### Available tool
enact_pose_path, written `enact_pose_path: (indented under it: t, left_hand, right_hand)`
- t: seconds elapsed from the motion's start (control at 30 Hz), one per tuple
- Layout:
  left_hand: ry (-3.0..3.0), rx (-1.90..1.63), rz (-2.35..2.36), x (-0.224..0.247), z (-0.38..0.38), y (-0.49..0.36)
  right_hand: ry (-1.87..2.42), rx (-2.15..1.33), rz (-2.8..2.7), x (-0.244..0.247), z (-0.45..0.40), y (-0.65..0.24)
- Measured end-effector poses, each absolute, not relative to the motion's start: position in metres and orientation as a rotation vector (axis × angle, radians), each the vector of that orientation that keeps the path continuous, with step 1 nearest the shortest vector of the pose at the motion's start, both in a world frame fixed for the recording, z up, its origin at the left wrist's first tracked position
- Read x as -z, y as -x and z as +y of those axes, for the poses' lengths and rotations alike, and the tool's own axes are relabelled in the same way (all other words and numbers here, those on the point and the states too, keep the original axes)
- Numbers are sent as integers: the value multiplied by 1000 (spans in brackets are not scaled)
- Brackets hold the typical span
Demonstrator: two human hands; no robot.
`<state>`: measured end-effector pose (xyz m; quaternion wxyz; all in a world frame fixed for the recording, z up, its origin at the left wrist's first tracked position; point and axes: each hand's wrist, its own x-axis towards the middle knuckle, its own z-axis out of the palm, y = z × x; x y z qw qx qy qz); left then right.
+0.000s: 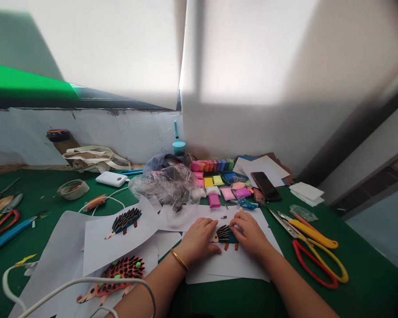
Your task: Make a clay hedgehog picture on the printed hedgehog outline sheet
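Note:
A small clay hedgehog (231, 235) lies on a white sheet of paper (205, 269). It has a cream face, a dark blue body, brown feet and dark, seed-like spines on part of its back. My left hand (199, 240), with a gold bangle at the wrist, rests on the sheet, thumb and fingers apart around the hedgehog's face end. At the other end of the body my right hand (248, 233) has its fingertips pinched together over the back; whatever is between them is hidden. A small dark seed-like piece (223, 217) lies just above the hedgehog.
Finished-looking hedgehogs, one blue (126, 222) and one red (119, 274), lie on papers at left, a white cable (86, 280) crossing over. Clay packets (214, 201), a plastic bag (169, 183) and a phone (265, 185) lie behind. Scissors (313, 256) and a yellow cutter (313, 233) lie right.

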<state>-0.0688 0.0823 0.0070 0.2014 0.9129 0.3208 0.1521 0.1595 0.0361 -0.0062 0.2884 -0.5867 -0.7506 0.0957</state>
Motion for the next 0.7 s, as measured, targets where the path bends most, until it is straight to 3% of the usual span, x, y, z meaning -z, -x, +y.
enact_pose_path:
  t: [0.7]
  left_hand:
    - [-2558, -428, 891, -4, 83, 70]
  right_hand:
    - [1532, -296, -1967, 4, 37, -171]
